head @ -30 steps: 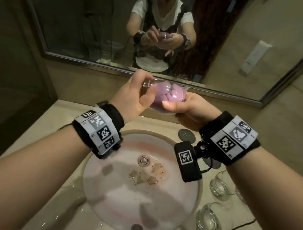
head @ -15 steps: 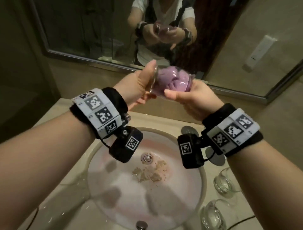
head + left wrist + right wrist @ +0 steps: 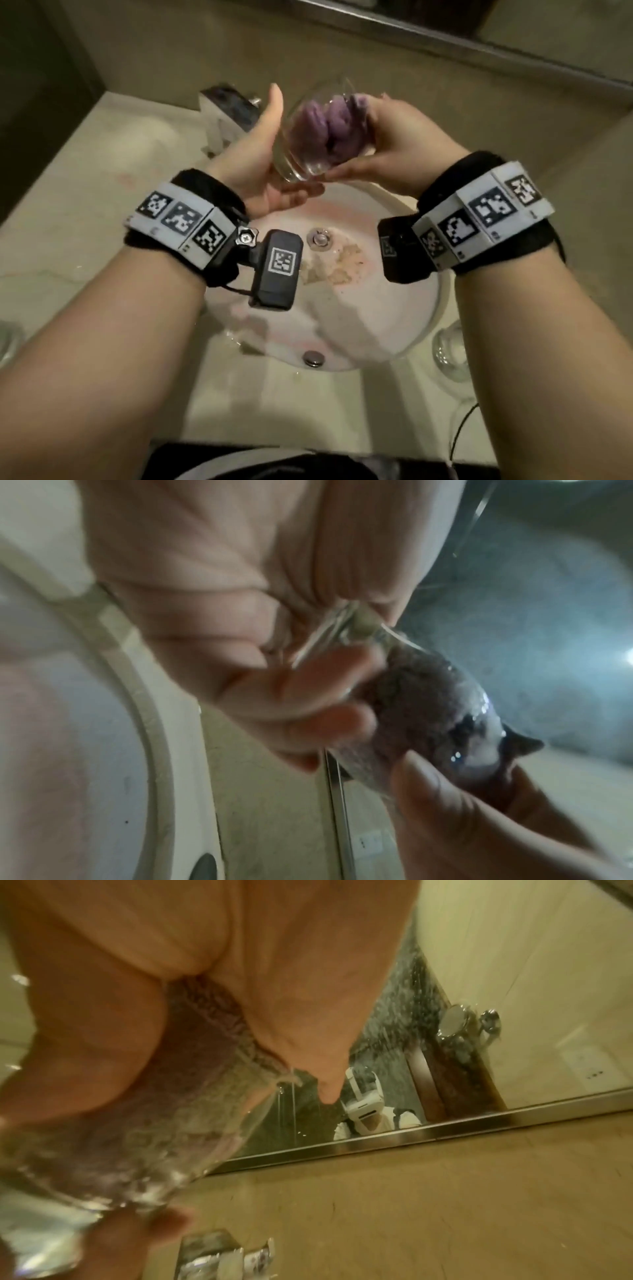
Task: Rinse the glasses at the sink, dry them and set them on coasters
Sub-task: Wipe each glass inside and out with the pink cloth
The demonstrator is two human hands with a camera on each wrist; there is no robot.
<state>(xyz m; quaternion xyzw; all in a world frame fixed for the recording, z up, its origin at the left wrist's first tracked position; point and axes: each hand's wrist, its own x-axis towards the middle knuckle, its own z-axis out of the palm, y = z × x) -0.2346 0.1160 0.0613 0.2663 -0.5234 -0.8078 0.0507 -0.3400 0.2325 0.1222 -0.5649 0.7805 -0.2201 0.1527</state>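
A clear glass is tilted above the sink basin, its base low and toward me, its mouth up and away. My left hand cups the base, thumb up and fingers curled under it. A purple cloth is stuffed into the bowl. My right hand grips that cloth at the mouth, with its thumb lying along the outside of the glass. The left wrist view shows the glass and cloth close up. In the right wrist view the cloth runs from my hand into the glass.
A chrome tap stands behind the basin, just left of my hands. Brown bits lie near the drain. Another glass stands on the counter at the right, and one more at the far left edge. The mirror frame runs along the top.
The glass has tipped from lying sideways to base down toward me. Both hands have come lower over the basin. The view has dropped, so the mirror is nearly out of sight.
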